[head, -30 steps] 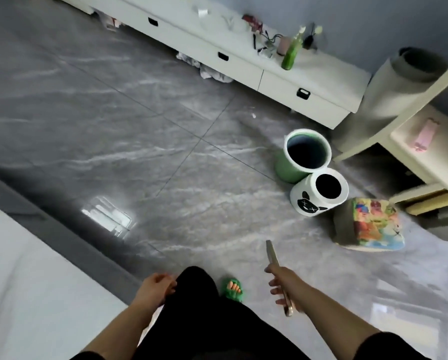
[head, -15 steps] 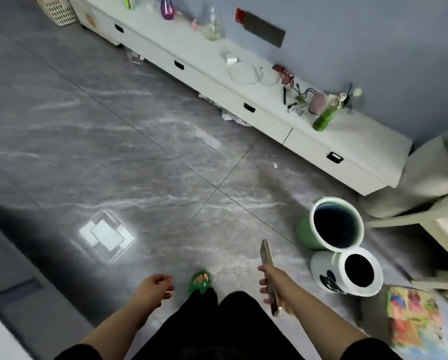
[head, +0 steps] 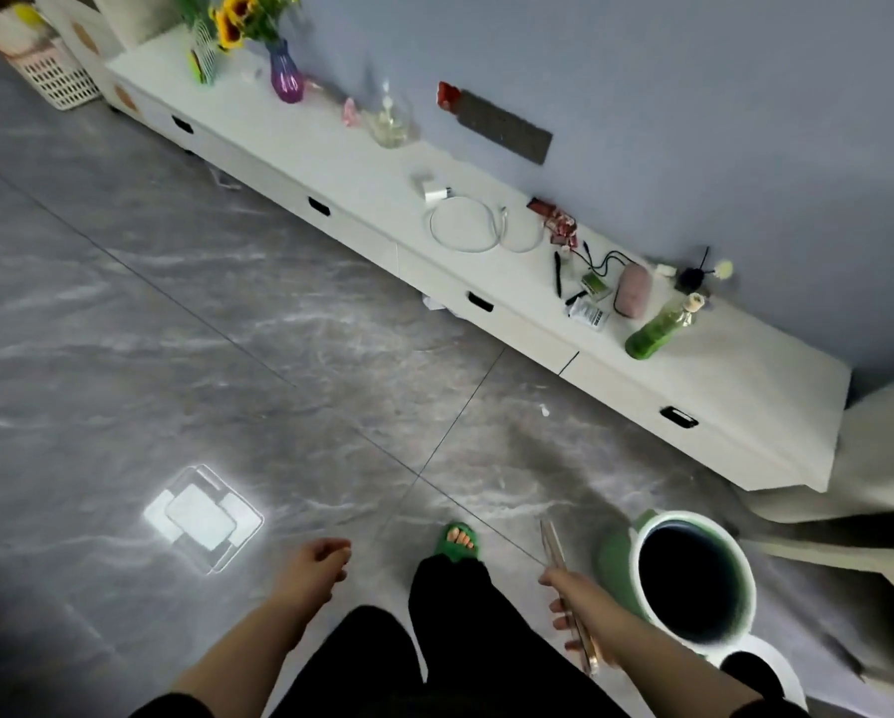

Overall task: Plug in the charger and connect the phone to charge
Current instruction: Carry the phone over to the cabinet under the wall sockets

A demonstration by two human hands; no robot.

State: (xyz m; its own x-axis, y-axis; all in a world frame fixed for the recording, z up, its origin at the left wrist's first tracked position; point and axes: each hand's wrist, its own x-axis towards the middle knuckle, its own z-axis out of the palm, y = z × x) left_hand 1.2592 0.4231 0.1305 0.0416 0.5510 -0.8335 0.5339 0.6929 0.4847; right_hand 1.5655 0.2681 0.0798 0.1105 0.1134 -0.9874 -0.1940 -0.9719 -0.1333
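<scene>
My right hand grips a thin phone edge-on, low at the right, above the grey floor. My left hand hangs loosely curled with nothing in it, low in the middle. A white charger plug and a coiled white cable lie on the long white low cabinet against the blue wall, well ahead of both hands. A dark grey strip is fixed on the wall just above the cabinet; I cannot tell whether it has sockets.
A green bin with a dark opening stands right beside my right hand, a white bin below it. On the cabinet: a purple vase with sunflowers, a glass jar, small clutter, a green bottle. A basket stands far left.
The view has tilted up and moved toward the cabinet; the charger, cable, vase and wall strip have come into sight. Both hands hold the same poses, phone still in the right.
</scene>
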